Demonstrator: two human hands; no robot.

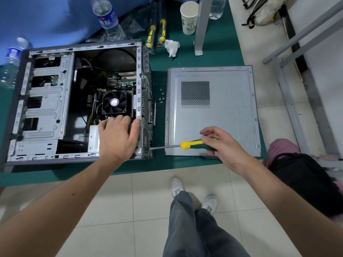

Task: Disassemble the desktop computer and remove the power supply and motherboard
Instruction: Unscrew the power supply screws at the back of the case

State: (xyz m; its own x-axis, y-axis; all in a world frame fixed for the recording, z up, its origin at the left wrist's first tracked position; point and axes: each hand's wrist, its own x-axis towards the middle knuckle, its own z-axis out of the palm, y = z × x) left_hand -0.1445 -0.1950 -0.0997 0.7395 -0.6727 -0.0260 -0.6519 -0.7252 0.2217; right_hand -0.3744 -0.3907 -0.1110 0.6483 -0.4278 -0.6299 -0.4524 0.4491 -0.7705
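An open desktop case [46, 101] lies on its side on the green table [213, 58]. Inside it I see the motherboard [124, 82] and a black CPU fan [114, 102]. My left hand [117, 136] rests on the grey power supply [93, 138] at the case's near right corner, fingers curled over its top edge. My right hand [220, 145] grips the green and yellow handle of a screwdriver [191, 144]. Its shaft points left and its tip touches the case's rear panel near the bottom corner.
The removed side panel [222, 127] lies flat right of the case. Several loose screws [161, 98] sit between them. Water bottles [108, 17], two more screwdrivers [156, 33], a paper cup [189, 17], crumpled tissue [171, 46] and a metal post [201, 26] stand at the back.
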